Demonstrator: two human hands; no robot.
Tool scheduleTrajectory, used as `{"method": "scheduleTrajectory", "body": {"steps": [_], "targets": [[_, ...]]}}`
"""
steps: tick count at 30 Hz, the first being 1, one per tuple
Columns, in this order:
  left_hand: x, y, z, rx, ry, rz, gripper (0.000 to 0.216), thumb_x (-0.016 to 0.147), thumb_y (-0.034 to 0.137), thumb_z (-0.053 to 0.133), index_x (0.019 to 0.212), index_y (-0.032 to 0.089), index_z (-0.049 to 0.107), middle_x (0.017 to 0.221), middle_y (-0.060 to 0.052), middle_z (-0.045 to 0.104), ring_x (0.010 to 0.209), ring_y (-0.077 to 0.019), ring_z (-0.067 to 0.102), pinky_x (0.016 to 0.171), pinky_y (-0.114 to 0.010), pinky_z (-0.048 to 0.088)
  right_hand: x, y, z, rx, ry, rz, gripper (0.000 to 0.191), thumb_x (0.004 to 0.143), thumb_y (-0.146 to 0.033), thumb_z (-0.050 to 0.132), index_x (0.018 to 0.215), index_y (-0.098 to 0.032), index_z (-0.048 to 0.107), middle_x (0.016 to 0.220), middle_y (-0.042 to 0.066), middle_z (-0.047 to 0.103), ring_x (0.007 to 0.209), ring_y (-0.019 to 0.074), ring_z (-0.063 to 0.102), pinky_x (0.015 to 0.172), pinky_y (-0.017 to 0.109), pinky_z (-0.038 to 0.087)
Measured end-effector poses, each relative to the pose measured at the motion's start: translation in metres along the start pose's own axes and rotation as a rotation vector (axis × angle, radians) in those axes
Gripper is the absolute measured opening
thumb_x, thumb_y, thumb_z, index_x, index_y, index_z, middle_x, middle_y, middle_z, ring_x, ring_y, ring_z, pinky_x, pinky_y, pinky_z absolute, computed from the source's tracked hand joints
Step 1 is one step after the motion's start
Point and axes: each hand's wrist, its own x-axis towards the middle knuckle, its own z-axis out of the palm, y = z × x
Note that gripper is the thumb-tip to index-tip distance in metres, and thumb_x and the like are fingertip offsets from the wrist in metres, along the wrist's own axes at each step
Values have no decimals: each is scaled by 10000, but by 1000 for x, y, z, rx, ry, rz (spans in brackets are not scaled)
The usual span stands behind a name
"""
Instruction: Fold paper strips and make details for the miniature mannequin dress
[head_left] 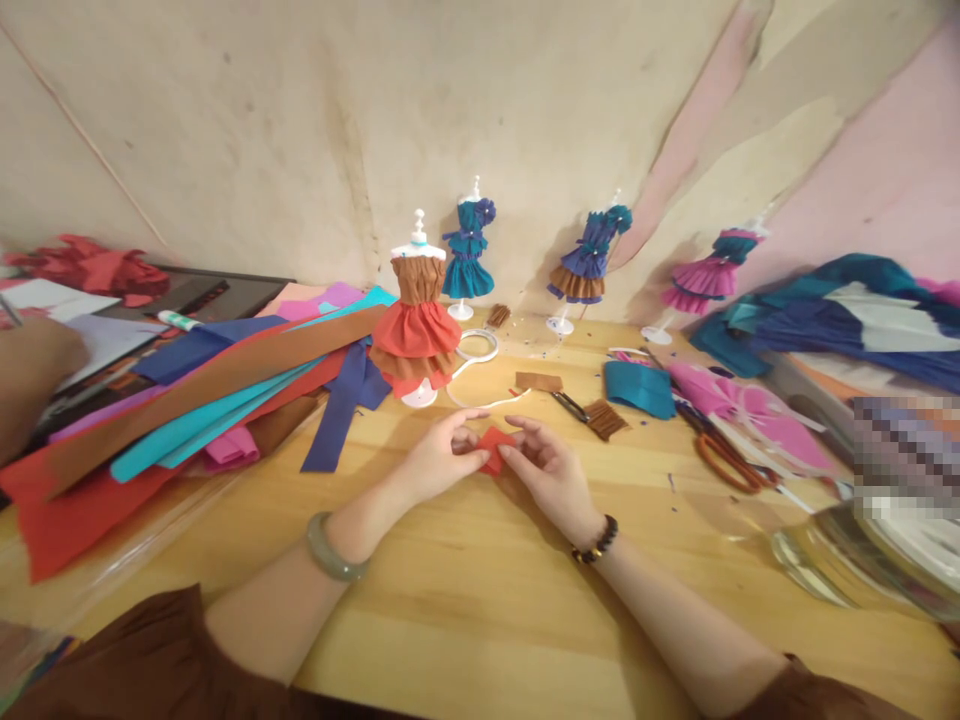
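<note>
Bare wooden tabletop (480, 600) from the near edge up to the hands, the widest free room in view. Crowded on the left: a fan of paper strips (187, 400) in brown, teal, red, pink and dark blue, reaching in toward the middle, with another person's hand (34, 375) at the far left edge. Crowded on the right too: orange-handled scissors (731, 462), pink paper (739, 410), a teal paper piece (640, 388), a small pleated brown piece (604, 419), and a clear glass object (832, 560) near the right edge. Behind the hands, a narrow gap only, then a miniature mannequin in a red and brown paper dress (416, 320), a white cord loop (478, 350) beside it, and three more dressed mannequins along the wall: teal (466, 255), blue and brown (589, 262), magenta (709, 272).

Small red paper piece (495, 447) at table centre, just above the wood, between both hands. Left hand (439, 460), green bangle at the wrist, pinched onto the piece's left side with thumb and fingertips, remaining fingers loosely curled. Right hand (551, 472), dark bead bracelet at the wrist, fingertips closed on the piece's right side, palm turned partly up. Both grips narrow, only the paper's thickness between the fingers.
</note>
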Motion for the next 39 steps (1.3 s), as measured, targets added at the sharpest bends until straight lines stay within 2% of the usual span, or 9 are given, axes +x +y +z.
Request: {"method": "scheduleTrajectory", "body": {"steps": [7,11,14,18,21,24,29,39], "targets": [[-2,4,0,23,-16,16,554,713,168,627,1244,149,473,629,42,511,595,-88,512,577,-206,406,2,2,-2,48,22,-14,400,727,-391,669,1052,-194,543,763,16,645,706,166,619,700,327,511],[-2,4,-1,-17,-5,-8,555,695,159,641,1227,148,483,656,27,552,627,-103,545,603,-221,423,4,4,-3,103,37,-17,397,727,-397,667,1046,-204,531,785,22,641,728,170,619,732,348,518],[0,3,-3,-80,51,-30,540,688,157,651,1203,150,492,674,13,592,645,-116,572,609,-229,434,3,3,-4,88,61,-49,375,748,-406,643,1050,-214,530,829,24,610,720,157,597,710,333,516],[2,3,-6,-191,118,-61,499,668,165,681,1142,158,525,686,5,621,653,-132,601,615,-243,454,-2,0,-3,-108,-31,-188,330,778,-364,624,1071,-231,549,814,20,563,679,147,551,652,308,494],[2,4,-7,-286,114,-79,515,650,177,712,1127,162,518,791,-33,660,711,-165,635,669,-289,478,-5,-2,-1,-318,-135,-332,324,771,-289,640,1085,-242,578,789,20,549,668,156,522,637,308,473],[2,2,-7,-297,102,-97,517,658,180,715,1133,163,511,859,-61,676,743,-176,644,677,-293,477,-6,-3,0,-416,-153,-404,238,812,-242,585,1048,-240,612,765,28,559,668,165,518,632,312,462],[3,-1,-6,-253,97,-89,512,663,185,714,1137,158,521,832,-53,681,699,-150,630,638,-256,458,-3,-3,1,-401,-108,-406,119,840,-250,551,887,-238,659,800,50,628,716,183,567,649,318,476],[4,-1,-7,-252,57,-86,554,651,270,743,1138,153,507,831,-70,677,651,-153,629,588,-257,454,-2,0,-2,-383,-112,-343,118,837,-264,558,866,-224,665,783,46,657,699,176,589,665,314,477]]}}
